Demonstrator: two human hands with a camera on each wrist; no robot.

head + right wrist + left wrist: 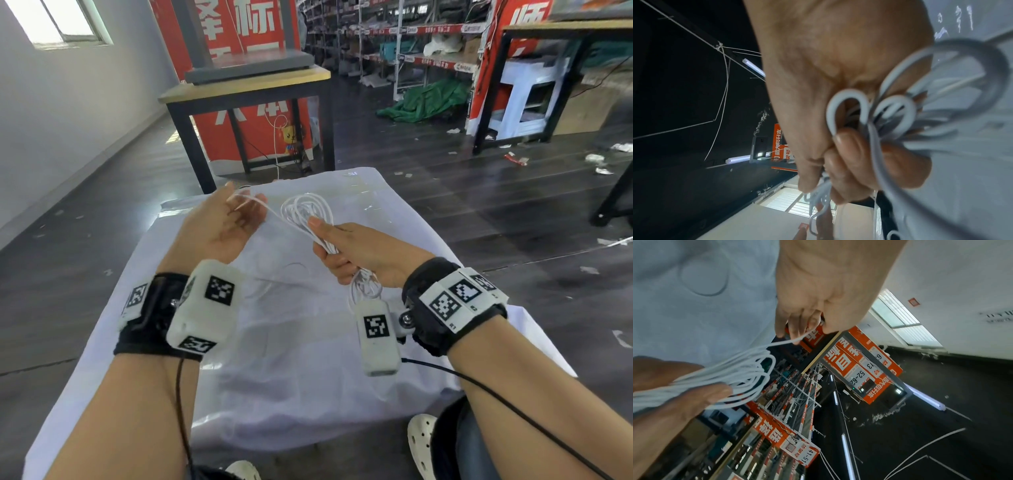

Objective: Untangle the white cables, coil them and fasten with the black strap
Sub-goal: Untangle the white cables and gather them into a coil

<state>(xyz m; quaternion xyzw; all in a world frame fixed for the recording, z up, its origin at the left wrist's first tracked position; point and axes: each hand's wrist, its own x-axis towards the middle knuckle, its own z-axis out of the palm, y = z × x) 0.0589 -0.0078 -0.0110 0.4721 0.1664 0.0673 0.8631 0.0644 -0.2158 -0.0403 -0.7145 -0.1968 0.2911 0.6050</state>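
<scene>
Over the white-covered table my right hand grips a bundle of white cable round its middle. Loops stick out above the fist and hang below it. The right wrist view shows the fingers curled tight round the blurred loops. One single strand runs left from the bundle to my left hand, held palm up. In the left wrist view its curled fingertips hold that strand, which leads to the coil. No black strap shows in any view.
A dark-framed wooden table stands just beyond the far edge, with red banners behind it. Store shelving and another table lie at the back right. Scraps litter the dark floor. My white clog shows below the near edge.
</scene>
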